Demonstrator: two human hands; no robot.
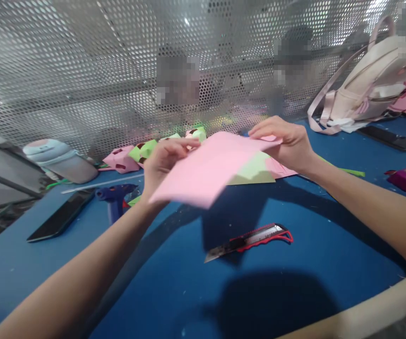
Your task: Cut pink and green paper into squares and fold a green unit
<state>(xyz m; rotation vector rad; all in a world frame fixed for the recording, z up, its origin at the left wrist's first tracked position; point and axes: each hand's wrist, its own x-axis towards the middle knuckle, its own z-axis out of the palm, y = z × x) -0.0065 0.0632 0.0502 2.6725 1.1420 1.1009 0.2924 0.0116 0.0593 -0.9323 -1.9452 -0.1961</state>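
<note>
I hold a pink paper sheet (206, 169) up above the blue table (174, 292), one hand at each end. My left hand (162, 162) pinches its left edge with curled fingers. My right hand (288, 141) grips its far right corner, fingers closed over the top. Under the right hand lie a pale green sheet (254, 172) and more pink paper. A red utility knife (250, 239) with its blade extended lies on the table below the sheet, touched by neither hand.
A blue glue gun (113, 197) and a dark phone (61, 216) lie at left, near a pale bottle (60, 160). Pink and green paper pieces (142, 150) sit by the perforated metal screen (118, 70). A beige backpack (369, 80) stands at right.
</note>
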